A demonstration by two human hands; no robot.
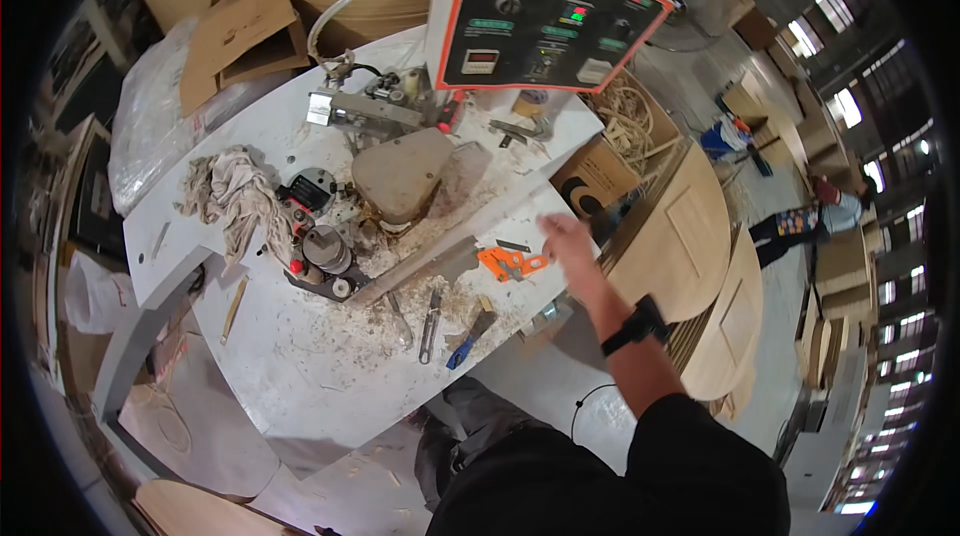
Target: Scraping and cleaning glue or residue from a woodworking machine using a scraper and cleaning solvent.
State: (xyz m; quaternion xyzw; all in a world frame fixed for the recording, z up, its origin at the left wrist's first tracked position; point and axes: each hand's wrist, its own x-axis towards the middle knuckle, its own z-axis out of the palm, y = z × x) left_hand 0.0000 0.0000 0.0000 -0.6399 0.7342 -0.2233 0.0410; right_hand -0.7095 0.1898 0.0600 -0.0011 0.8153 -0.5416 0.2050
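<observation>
My right hand (pixel 568 248) is over the right edge of the white worktable (pixel 330 376), its fingers smeared by motion. I cannot tell whether they hold anything. Just left of it lies an orange-handled cutting tool (pixel 510 263) beside a small dark blade-like piece (pixel 513 246). A long beige strip (pixel 450 236) runs from the machine's rollers (pixel 326 248) toward the hand, blurred at its far end. Nearer to me lie a grey utility knife (pixel 430 326), a blue-handled brush or scraper (pixel 472 336) and a slim metal tool (pixel 400 321). My left hand is out of view.
A control panel (pixel 550 21) overhangs the table's far side. A crumpled rag (pixel 235 201) lies left of the rollers, amid wood dust. Rounded wooden panels (pixel 670 236) lean at the right, below an open box of strip offcuts (pixel 630 116). Another person (pixel 800 224) stands far right.
</observation>
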